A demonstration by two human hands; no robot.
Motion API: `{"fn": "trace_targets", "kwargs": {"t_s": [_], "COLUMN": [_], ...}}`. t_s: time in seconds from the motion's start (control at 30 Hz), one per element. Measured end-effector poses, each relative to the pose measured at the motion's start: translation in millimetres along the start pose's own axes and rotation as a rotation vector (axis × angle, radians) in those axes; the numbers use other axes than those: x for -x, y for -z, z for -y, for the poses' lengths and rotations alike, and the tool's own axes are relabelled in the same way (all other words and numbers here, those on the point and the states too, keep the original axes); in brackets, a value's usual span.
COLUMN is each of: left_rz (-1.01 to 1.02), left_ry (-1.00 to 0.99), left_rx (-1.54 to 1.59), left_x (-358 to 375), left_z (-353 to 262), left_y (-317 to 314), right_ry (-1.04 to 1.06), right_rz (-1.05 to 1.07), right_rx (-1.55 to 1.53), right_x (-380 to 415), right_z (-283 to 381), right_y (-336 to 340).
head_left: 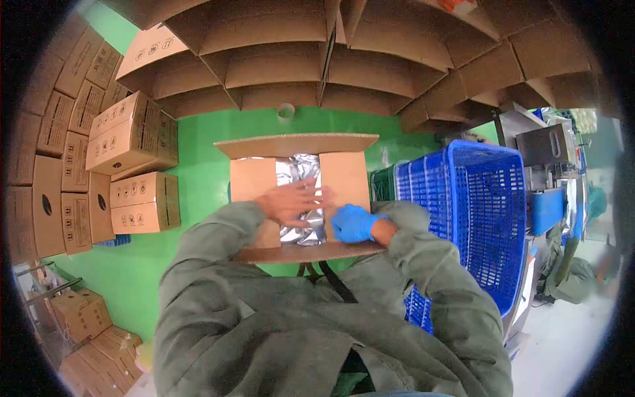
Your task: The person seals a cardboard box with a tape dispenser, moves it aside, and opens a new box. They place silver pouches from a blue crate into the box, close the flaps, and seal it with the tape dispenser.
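A cardboard box stands in front of me, its two short flaps folded in and its long flaps spread outward. Silver foil packaging shows in the gap between the short flaps. My left hand, bare, lies with fingers spread across the left flap and the foil. My right hand, in a blue glove, rests on the right flap near the foil with its fingers curled in; whether anything is in them is hidden.
Blue plastic crates stand close on the right, beside metal equipment. Stacked cartons line the left. Open cardboard boxes fill the far side. A tape roll lies on the green floor. A person is at far right.
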State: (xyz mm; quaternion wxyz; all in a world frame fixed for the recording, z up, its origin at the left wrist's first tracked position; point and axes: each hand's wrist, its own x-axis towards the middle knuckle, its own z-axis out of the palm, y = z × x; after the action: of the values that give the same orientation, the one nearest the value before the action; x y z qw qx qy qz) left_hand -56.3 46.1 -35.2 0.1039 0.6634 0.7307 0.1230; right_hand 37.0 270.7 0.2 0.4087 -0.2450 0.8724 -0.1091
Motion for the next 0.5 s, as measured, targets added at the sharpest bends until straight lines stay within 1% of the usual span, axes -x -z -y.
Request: {"fn": "trace_targets", "kwargs": {"t_s": [0.03,0.07,0.1,0.13,0.17,0.2,0.27,0.3,0.37,0.4,0.43,0.47,0.5], "left_rz": [-0.039,-0.074,-0.085,-0.009,0.075,0.074,-0.102,-0.103,-0.201,-0.201,-0.045,0.112,0.527], "left_ry": [-0.069,-0.141,-0.140,-0.133,-0.127,-0.121,-0.123,-0.109,-0.129,-0.116,0.133,0.382,0.477], "left_rx": [0.040,0.087,0.087,0.020,-0.043,-0.045,0.077,0.069,0.045,0.039,0.204,0.379,0.647], "left_x": [-19.0,-28.8,-30.9,-33.4,-33.8,-34.0,-31.4,-29.8,-30.1,-28.4,-26.2,-25.5,-27.9], "left_z": [1.1,0.8,0.1,3.1,5.3,4.7,0.1,-0.7,-2.6,-16.7,-39.8,-61.6,-86.5], "left_y": [-7.4,-13.3,-17.2,-16.8,-16.0,-15.8,-15.0,-15.3,-16.1,-12.1,-0.4,18.3,63.0], "right_ry": [0.029,0.020,-0.009,-0.032,0.003,0.043,0.061,0.078,-0.202,-0.227,-0.250,-0.258,-0.262], "right_rz": [0.037,0.042,-0.076,-0.202,-0.539,-0.871,-1.087,-1.088,-0.712,-0.407,-0.105,-0.323,-0.528], "right_rx": [0.082,0.088,0.049,0.019,0.023,0.021,-0.040,-0.037,-0.048,-0.085,-0.120,0.081,0.284], "right_x": [2.9,5.9,17.8,23.9,19.8,10.3,-18.3,-35.5,-77.7,-74.8,-67.3,-50.9,-35.2], "right_z": [0.4,-2.1,8.5,15.2,16.0,11.8,-5.8,-16.6,-44.2,-38.4,-29.3,-14.1,-3.7], "right_y": [4.8,12.0,36.8,64.3,92.3,122.6,185.3,183.3,158.2,147.1,125.9,68.1,21.1]}}
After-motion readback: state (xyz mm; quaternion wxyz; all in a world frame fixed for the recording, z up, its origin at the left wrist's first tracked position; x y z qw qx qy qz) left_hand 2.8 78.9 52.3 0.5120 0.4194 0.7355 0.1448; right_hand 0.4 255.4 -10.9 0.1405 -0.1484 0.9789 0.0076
